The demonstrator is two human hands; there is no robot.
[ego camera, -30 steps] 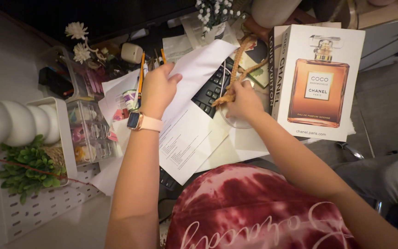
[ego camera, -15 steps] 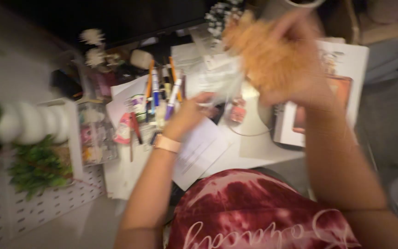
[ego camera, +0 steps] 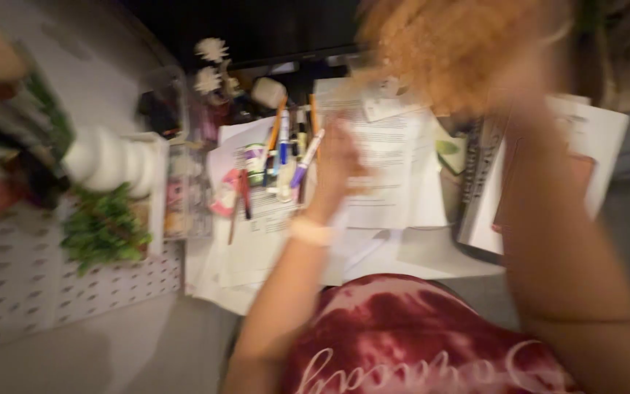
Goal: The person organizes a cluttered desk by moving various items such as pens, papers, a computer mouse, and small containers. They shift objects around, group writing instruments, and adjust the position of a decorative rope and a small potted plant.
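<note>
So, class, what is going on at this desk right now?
A person sits at a cluttered desk, seen from above in a blurred picture. The right hand is raised high, lifting a fuzzy tan thing close to the camera. The left hand rests on a pile of printed papers, beside scattered pens and markers. A large white box lies to the right, and a small green plant stands to the left.

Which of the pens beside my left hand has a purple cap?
The white pen with the purple cap, lying slanted nearest your left hand; the orange pens lie farther left.
</note>
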